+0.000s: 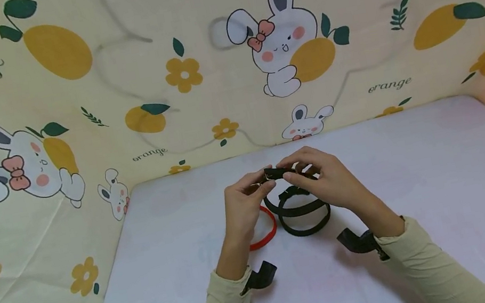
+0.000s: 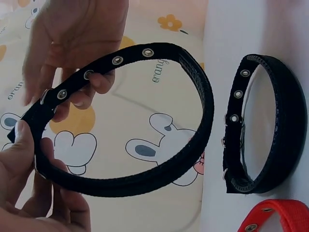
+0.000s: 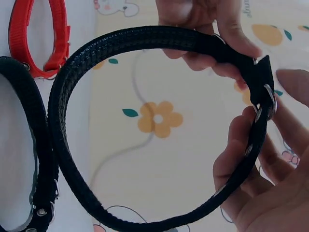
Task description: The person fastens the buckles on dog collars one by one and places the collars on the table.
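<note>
Both hands hold a black collar (image 1: 300,210) raised over the table, its band looped through the buckle. My left hand (image 1: 243,203) pinches the buckle end between thumb and fingers. On the other side of the buckle, my right hand (image 1: 325,177) grips the strap end, its fingers behind the row of metal eyelets in the right wrist view. A second black collar (image 2: 292,121), buckled into a ring, lies on the table below. Beside it is a red collar (image 1: 265,240), partly hidden behind my left hand and wrist in the head view.
The white table (image 1: 182,249) meets a cloth backdrop (image 1: 201,28) printed with rabbits and oranges at its back and left edges. Black curved pieces (image 1: 358,240) stick out from both sleeve cuffs.
</note>
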Demonstrator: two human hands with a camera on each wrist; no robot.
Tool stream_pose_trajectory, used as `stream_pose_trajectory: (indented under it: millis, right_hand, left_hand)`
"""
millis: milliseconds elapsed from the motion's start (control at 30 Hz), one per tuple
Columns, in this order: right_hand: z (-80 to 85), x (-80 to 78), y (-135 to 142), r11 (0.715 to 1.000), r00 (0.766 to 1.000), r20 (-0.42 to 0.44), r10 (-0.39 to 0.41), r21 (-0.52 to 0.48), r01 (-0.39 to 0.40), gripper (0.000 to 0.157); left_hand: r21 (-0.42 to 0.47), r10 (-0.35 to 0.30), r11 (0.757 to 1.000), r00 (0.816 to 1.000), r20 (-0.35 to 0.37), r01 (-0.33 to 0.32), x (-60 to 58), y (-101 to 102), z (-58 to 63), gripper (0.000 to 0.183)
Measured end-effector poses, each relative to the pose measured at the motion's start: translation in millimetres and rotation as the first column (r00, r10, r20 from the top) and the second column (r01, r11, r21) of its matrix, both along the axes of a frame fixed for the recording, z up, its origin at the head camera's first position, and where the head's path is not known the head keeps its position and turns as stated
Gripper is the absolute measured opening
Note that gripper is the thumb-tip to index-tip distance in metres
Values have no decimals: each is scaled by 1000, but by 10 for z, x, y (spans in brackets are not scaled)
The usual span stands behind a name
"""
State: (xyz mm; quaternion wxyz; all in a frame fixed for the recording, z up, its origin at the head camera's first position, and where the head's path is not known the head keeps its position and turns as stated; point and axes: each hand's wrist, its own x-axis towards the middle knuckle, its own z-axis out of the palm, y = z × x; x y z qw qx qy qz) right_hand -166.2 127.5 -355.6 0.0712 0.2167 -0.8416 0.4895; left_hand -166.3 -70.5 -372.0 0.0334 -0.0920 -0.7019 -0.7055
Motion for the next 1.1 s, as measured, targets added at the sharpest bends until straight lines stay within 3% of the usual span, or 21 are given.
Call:
stream_pose_trajectory:
  millis: [167,333,600,1100]
  right_hand:
    - [-21,5,-47,999,999,10,-37,18,37,25]
    - [-13,10,-50,998,998,-20,-53,43,54,22]
    - [25,26,-45,995,997,-29,-76,55,78,19]
    - [24,32,-57,997,998,-35,-59,50,61,21]
  left_hand:
    - [-10,-11,1000,1000,-27,11,-6,11,-21,36]
    - [-56,39,998,999,-24,-41,0,22,-16,34]
    - [-47,95,994,995,-18,-95,5,30,-7,26]
    - [-73,42,996,997,-65,-46,4,20,-15,27]
